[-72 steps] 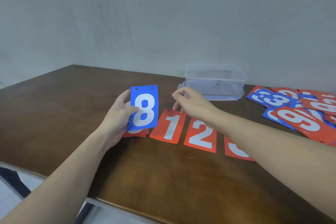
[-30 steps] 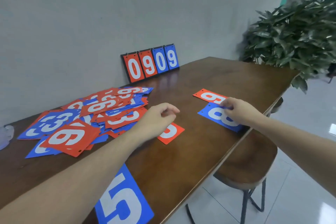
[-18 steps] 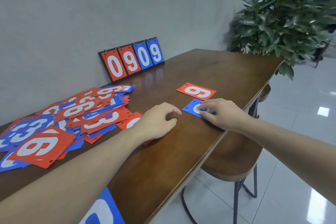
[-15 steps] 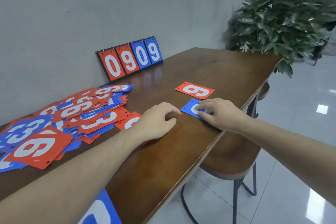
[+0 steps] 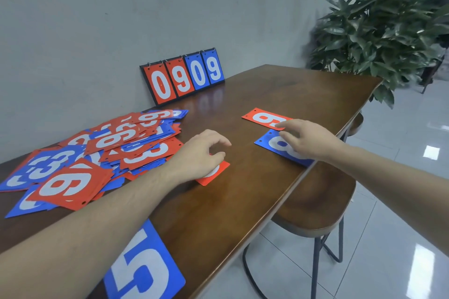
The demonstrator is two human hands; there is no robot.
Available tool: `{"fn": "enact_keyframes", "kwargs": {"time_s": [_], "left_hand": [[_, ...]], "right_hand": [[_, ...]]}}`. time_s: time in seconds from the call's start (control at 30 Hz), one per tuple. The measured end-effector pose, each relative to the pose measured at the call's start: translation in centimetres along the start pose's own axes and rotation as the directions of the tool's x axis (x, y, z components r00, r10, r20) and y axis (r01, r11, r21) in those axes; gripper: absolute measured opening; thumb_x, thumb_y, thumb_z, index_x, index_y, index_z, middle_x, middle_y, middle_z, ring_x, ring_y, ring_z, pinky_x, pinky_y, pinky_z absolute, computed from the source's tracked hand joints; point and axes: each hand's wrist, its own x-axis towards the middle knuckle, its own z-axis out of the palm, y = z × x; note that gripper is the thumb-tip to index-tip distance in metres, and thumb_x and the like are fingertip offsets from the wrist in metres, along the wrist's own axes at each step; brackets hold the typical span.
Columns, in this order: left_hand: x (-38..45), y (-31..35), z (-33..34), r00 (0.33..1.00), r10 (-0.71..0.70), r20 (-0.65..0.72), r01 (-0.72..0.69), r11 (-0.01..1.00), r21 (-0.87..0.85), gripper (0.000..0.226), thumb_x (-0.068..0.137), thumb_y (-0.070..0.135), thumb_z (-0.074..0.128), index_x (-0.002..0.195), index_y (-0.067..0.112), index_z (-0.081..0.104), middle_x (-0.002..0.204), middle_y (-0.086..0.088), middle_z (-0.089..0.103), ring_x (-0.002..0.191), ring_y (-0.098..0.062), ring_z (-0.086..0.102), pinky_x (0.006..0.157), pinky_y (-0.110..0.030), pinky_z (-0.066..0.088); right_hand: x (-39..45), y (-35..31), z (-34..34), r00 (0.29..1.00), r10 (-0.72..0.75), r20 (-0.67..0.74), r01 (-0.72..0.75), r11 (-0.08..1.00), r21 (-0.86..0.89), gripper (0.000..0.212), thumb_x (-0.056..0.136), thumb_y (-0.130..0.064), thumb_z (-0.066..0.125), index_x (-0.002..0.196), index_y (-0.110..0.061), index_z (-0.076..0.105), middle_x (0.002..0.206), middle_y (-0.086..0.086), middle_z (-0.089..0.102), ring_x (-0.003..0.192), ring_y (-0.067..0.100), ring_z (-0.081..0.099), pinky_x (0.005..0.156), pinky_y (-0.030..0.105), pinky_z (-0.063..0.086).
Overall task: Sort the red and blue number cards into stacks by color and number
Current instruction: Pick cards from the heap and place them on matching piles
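A blue 8 card (image 5: pixel 274 145) lies flat near the table's right edge. My right hand (image 5: pixel 309 143) rests over it with fingers spread, gripping nothing. Just beyond it lies a red card (image 5: pixel 263 118) whose digit reads as 9 or 6. My left hand (image 5: pixel 201 155) hovers with loosely curled fingers over another red card (image 5: pixel 215 173), whose number it hides. To the left sprawls a mixed pile of red and blue number cards (image 5: pixel 136 148). A blue 5 card (image 5: pixel 145 272) lies at the near edge under my left forearm.
A flip scoreboard showing 0909 (image 5: pixel 182 77) leans on the wall at the back of the brown table (image 5: pixel 243 201). A wooden stool (image 5: pixel 320 206) stands under the right edge, with tiled floor below. A leafy plant (image 5: pixel 379 26) stands beyond the far corner.
The blue 8 card went from my left hand to the table's right edge, set down by my right hand. My right fingers have since spread and reach toward the red card.
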Motion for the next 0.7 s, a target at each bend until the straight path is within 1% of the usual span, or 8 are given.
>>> {"fn": "enact_keyframes", "kwargs": {"time_s": [0.1,0.17,0.23,0.33,0.43,0.57,0.63,0.7], "left_hand": [[-0.5,-0.5,-0.4,1.000,0.000,-0.021,-0.001,1.000,-0.013,0.025,0.098,0.021,0.057,0.119,0.034,0.064,0.127,0.018,0.051,0.115,-0.002,0.050,0.088,-0.007,0.037],[-0.5,-0.9,-0.6,1.000,-0.008,-0.027,0.008,1.000,-0.019,0.026,0.098,0.021,0.058,0.120,0.034,0.063,0.124,0.020,0.050,0.112,-0.001,0.049,0.082,-0.004,0.036],[-0.2,-1.2,-0.9,0.999,-0.020,-0.028,0.020,1.000,-0.015,0.027,0.098,0.023,0.058,0.121,0.036,0.062,0.123,0.022,0.048,0.112,0.000,0.048,0.084,-0.009,0.041],[0.6,-1.9,-1.3,0.999,-0.027,-0.029,0.026,1.000,-0.012,0.025,0.098,0.025,0.059,0.119,0.040,0.060,0.130,0.019,0.050,0.117,-0.004,0.050,0.090,-0.020,0.049],[1.2,-2.5,-1.8,0.999,-0.042,-0.035,0.042,0.999,-0.019,0.024,0.099,0.025,0.059,0.119,0.038,0.059,0.132,0.018,0.050,0.116,-0.004,0.051,0.090,-0.021,0.050],[1.3,-3.6,-2.5,0.995,-0.073,-0.062,0.071,0.997,-0.026,0.021,0.099,0.026,0.059,0.115,0.041,0.056,0.124,0.022,0.047,0.109,-0.002,0.053,0.076,-0.013,0.049],[0.9,-4.5,-2.9,0.993,-0.085,-0.080,0.083,0.996,-0.033,0.021,0.099,0.027,0.059,0.113,0.042,0.055,0.123,0.021,0.049,0.105,-0.001,0.054,0.072,-0.012,0.048],[-0.1,-5.7,-3.5,0.989,-0.114,-0.096,0.110,0.993,-0.048,0.020,0.099,0.027,0.060,0.113,0.041,0.056,0.121,0.021,0.049,0.108,-0.001,0.053,0.075,-0.013,0.046]], "right_hand": [[1.7,-0.1,-0.2,0.992,0.079,0.097,-0.074,0.996,-0.054,0.041,0.106,-0.043,0.035,0.142,-0.035,0.051,0.146,-0.005,0.053,0.122,0.023,0.056,0.096,0.035,0.047],[2.8,-0.1,0.2,0.975,0.121,0.187,-0.104,0.990,-0.095,0.044,0.107,-0.046,0.029,0.145,-0.036,0.048,0.152,-0.008,0.047,0.130,0.022,0.051,0.101,0.035,0.042],[4.0,-0.1,0.7,0.968,0.138,0.208,-0.115,0.986,-0.121,0.045,0.106,-0.049,0.026,0.142,-0.037,0.050,0.154,-0.011,0.044,0.134,0.021,0.046,0.102,0.036,0.041],[5.7,-0.3,1.5,0.968,0.161,0.193,-0.139,0.983,-0.122,0.048,0.104,-0.057,0.024,0.140,-0.040,0.052,0.153,-0.012,0.044,0.134,0.021,0.045,0.103,0.039,0.043],[6.9,-0.9,1.8,0.966,0.159,0.203,-0.134,0.982,-0.132,0.051,0.104,-0.058,0.022,0.142,-0.039,0.050,0.154,-0.009,0.043,0.137,0.023,0.044,0.105,0.040,0.041],[6.9,-2.8,1.7,0.988,0.101,0.115,-0.096,0.994,-0.045,0.052,0.104,-0.055,0.027,0.145,-0.031,0.048,0.154,-0.004,0.044,0.139,0.024,0.041,0.110,0.041,0.037],[6.3,-4.7,2.0,0.998,-0.019,0.053,0.019,1.000,-0.002,0.046,0.105,-0.049,0.034,0.139,-0.028,0.055,0.148,-0.004,0.052,0.136,0.022,0.045,0.109,0.039,0.037],[5.7,-7.4,2.8,0.991,-0.136,0.014,0.136,0.990,0.036,0.038,0.105,-0.043,0.039,0.131,-0.025,0.061,0.137,-0.005,0.059,0.130,0.019,0.050,0.106,0.037,0.040]]}}
